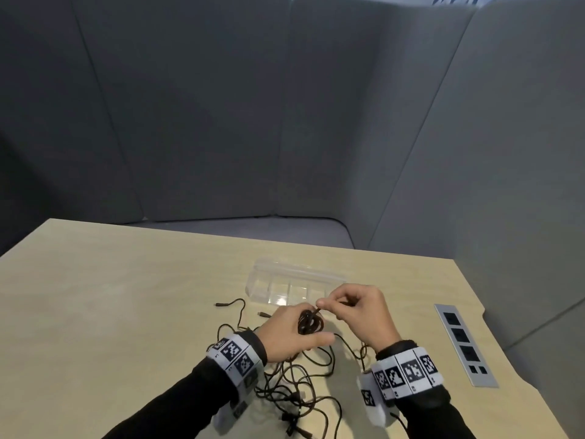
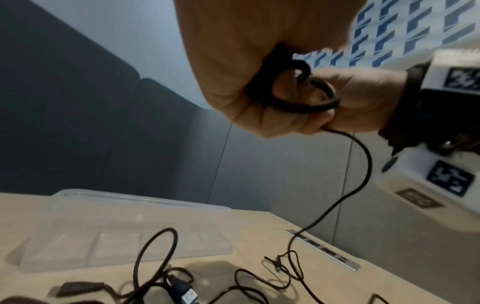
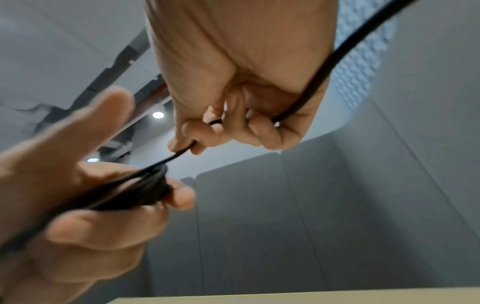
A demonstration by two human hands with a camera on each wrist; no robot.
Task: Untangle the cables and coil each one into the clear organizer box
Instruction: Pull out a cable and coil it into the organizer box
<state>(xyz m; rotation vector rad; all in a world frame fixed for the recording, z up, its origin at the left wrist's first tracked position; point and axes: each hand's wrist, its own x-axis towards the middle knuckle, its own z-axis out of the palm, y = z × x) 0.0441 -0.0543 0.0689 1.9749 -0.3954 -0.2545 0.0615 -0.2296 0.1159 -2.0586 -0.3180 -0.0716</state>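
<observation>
Tabletop (image 1: 126, 296): pale wood grain, grey power strip (image 1: 465, 343) set flush at right edge.
Clear organizer box (image 1: 269, 277): transparent, divided compartments visible, lying on tabletop just beyond both hands.
Loose cables (image 1: 304, 388): thin, black, tangled, spread over tabletop beneath wrists; connector ends visible at left of box.
Coiled cable (image 1: 310, 323): small tight black bundle, raised above tabletop near box.
Left hand (image 1: 285, 334): fingers curled round coil, grip holding it.
Right hand (image 1: 357, 312): thumb and forefinger pinching strand leading out of coil, grip narrow, remaining fingers curled over same strand.
</observation>
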